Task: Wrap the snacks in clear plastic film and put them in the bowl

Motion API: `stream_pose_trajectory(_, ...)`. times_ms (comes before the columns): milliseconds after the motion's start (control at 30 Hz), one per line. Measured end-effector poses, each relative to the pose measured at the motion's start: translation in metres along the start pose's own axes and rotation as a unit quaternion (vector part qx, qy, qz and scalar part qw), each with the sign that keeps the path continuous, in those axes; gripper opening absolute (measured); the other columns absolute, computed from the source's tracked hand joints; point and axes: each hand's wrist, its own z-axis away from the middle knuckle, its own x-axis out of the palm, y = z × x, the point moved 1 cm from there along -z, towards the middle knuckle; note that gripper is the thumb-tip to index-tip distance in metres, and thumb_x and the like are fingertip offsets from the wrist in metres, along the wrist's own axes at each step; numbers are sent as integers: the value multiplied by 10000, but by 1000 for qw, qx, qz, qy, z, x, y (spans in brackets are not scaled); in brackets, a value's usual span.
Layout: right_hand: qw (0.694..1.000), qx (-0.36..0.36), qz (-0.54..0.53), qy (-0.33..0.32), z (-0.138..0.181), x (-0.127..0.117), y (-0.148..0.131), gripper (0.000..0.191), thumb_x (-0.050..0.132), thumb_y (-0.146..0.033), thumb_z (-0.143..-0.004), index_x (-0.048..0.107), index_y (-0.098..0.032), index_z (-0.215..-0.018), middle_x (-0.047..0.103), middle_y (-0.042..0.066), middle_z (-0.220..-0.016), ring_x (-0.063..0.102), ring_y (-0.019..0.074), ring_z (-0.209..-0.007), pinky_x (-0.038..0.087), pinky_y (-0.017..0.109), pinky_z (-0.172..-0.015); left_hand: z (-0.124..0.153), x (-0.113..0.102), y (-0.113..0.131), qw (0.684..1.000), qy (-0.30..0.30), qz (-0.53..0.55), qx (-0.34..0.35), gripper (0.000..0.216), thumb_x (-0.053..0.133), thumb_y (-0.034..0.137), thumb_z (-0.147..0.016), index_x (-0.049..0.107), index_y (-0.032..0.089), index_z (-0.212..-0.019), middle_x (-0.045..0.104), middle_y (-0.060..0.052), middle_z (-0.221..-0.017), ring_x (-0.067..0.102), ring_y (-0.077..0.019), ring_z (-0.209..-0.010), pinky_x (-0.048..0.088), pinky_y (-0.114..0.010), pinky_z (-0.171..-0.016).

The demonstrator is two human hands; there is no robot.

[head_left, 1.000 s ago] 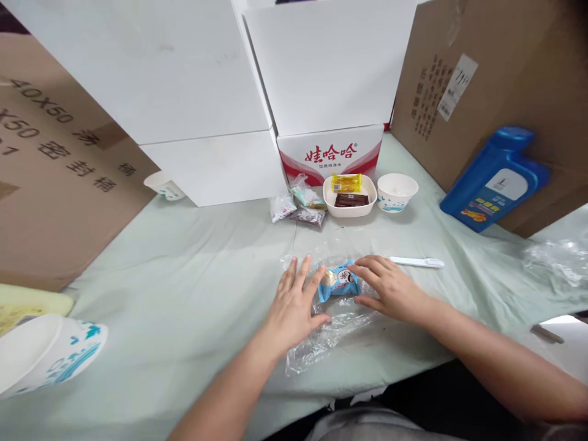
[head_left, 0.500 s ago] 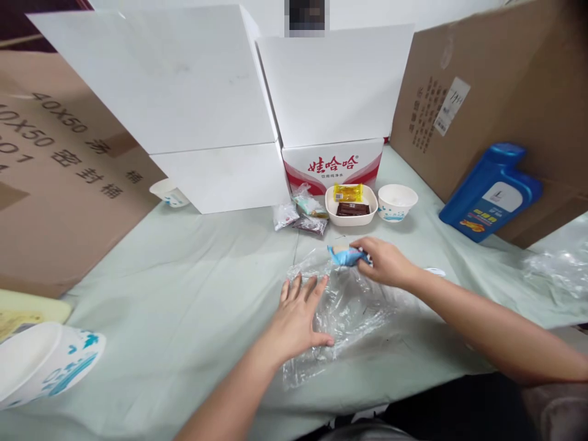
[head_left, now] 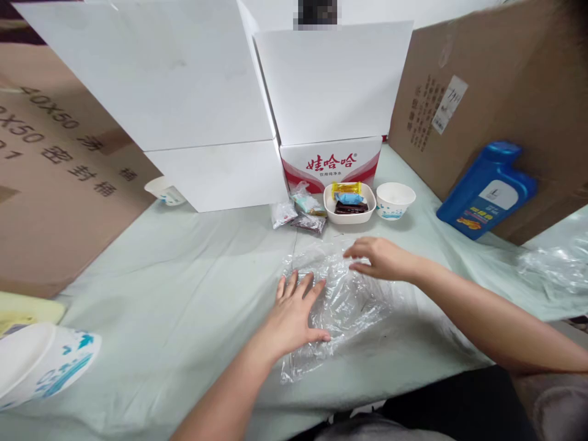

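My left hand (head_left: 294, 309) lies flat with fingers spread on the near left part of a crumpled clear plastic bag (head_left: 342, 306) on the pale green tablecloth. My right hand (head_left: 379, 258) hovers over the bag's far edge, fingers loosely stretched and holding nothing. A blue snack packet (head_left: 348, 198) lies in the white rectangular dish (head_left: 329, 211) behind the bag, together with a yellow packet (head_left: 346, 187) and a dark brown bar (head_left: 351, 208).
A small white paper bowl (head_left: 395, 200) stands right of the dish, small clear sachets (head_left: 298, 213) left of it. White boxes and a red-printed carton (head_left: 331, 162) form the back; a blue jug (head_left: 487, 190) leans on brown cardboard at right. A printed paper bowl (head_left: 41, 364) lies near left.
My right hand lifted the blue packet off the plastic bag, carried it back to the white dish and left it there. It has drawn back, empty, over the bag. My left hand stayed put.
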Motion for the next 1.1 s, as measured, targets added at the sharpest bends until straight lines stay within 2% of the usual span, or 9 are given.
stream_pose_trajectory(133, 979, 0, -125, -163, 35, 11, -9, 449, 599, -533, -848, 664, -182, -1119, 677, 77, -963, 627, 183, -819, 476, 291, -732, 1, -9, -3, 999, 53, 7, 0, 758, 715, 543, -702, 473, 268, -1365, 326, -106, -1530, 146, -413, -1437, 112, -625, -1135)
stream_pose_trajectory(267, 963, 12, -159, -216, 52, 14, -3, 569, 787, -486, -663, 663, -180, -1126, 669, 72, -997, 611, 205, -864, 466, 300, -766, 8, -28, -3, 989, 116, 82, 30, 211, 611, 387, -836, 659, 217, -951, 566, -83, -1252, 413, -313, -1291, 278, -515, -1102)
stream_pose_trajectory(367, 964, 15, -150, -219, 55, 17, 2, 254, 719, -294, -741, 700, -169, -961, 665, 57, -907, 597, 178, -802, 453, 284, -735, 14, -38, -2, 976, -5, 200, 86, 273, 658, 463, -787, 627, 212, -888, 607, -53, -1035, 560, -228, -1025, 454, -374, -924)
stream_pose_trajectory(467, 961, 16, -185, -204, 54, 18, 7, 102, 582, -201, -816, 671, -172, -859, 653, 28, -833, 578, 141, -748, 437, 255, -696, 18, -39, 1, 961, -127, 215, 119, 546, 799, 486, -587, 589, 222, -1017, 581, -50, -1074, 545, -240, -1012, 471, -354, -873)
stream_pose_trajectory(667, 947, 71, -243, -195, 56, 16, 12, 47, 545, -217, -835, 576, -183, -839, 640, -6, -748, 547, 110, -645, 403, 227, -585, 16, -35, -2, 966, -102, 230, 56, 26, 538, 204, -752, 545, 201, -777, 605, -34, -999, 572, -189, -919, 459, -335, -836)
stream_pose_trajectory(733, 918, 86, -317, -223, 59, 16, 10, 35, 550, -214, -829, 547, -183, -844, 655, 0, -757, 593, 120, -671, 433, 233, -599, 17, -38, -6, 945, -119, 303, 21, 38, 481, 195, -773, 519, 201, -772, 634, -26, -927, 604, -169, -838, 476, -316, -781)
stream_pose_trajectory(900, 813, 104, -456, -346, 64, 21, 4, 200, 651, -258, -778, 522, -172, -903, 635, -11, -722, 634, 132, -638, 473, 245, -578, 23, -42, -11, 851, -285, 438, -51, 81, 507, 279, -800, 475, 205, -807, 655, 6, -776, 631, -138, -635, 465, -253, -583)
stream_pose_trajectory(1000, 836, 105, -438, -314, 61, 23, 8, 298, 724, -268, -728, 549, -166, -947, 635, -20, -714, 600, 111, -618, 452, 231, -577, 19, -41, -15, 873, -239, 423, -51, 96, 535, 285, -793, 490, 201, -783, 634, 15, -730, 601, -129, -638, 451, -243, -584)
stream_pose_trajectory(1100, 874, 130, -424, -199, 55, 26, 15, 362, 749, -298, -713, 568, -167, -998, 609, -29, -728, 557, 97, -626, 430, 222, -571, 13, -39, -23, 905, -147, 398, -46, 123, 554, 303, -786, 499, 198, -753, 587, 26, -681, 561, -122, -630, 441, -246, -604)
